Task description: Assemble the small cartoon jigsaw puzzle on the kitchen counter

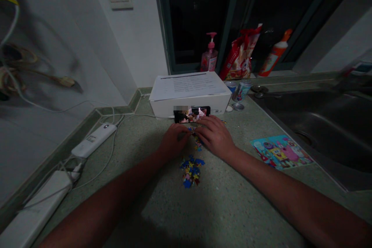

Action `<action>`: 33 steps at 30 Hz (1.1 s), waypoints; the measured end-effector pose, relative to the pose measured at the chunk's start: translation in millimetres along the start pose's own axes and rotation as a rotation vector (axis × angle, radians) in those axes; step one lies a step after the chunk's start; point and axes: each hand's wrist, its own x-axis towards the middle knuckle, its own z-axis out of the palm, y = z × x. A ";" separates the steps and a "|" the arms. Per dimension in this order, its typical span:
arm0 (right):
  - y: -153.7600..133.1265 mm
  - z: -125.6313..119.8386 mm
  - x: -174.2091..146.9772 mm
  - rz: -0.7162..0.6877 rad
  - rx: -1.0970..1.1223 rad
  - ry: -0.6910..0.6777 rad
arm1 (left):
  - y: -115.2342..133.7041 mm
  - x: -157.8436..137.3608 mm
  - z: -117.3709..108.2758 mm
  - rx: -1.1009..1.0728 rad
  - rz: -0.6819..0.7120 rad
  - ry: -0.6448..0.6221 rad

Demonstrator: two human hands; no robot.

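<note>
Small colourful jigsaw puzzle pieces lie on the counter between my two hands. My left hand is closed in a pinch, thumb and forefinger meeting at a small blue puzzle piece. Facing it from the right, my right hand has its thumb and forefinger on the same little cluster, its other fingers stretched toward the phone. The fingertips partly cover the pieces there. Nearer to me, a loose pile of blue, yellow and red puzzle pieces sits between my forearms.
A phone with a lit screen leans on a white box. To the right lie a cartoon picture card, a can and a sink. Power strips and cables run along the left wall.
</note>
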 end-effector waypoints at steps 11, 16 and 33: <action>0.1 0.4 -2.1 0.015 0.007 0.001 | 0.5 0.8 -1.0 -0.047 0.003 0.003; 0.6 0.4 -2.6 0.010 0.018 -0.008 | 2.9 0.6 -2.5 -0.045 0.013 0.021; -1.1 -4.6 -1.4 -0.058 -0.037 0.054 | 2.0 0.8 -6.1 -0.203 0.012 -0.032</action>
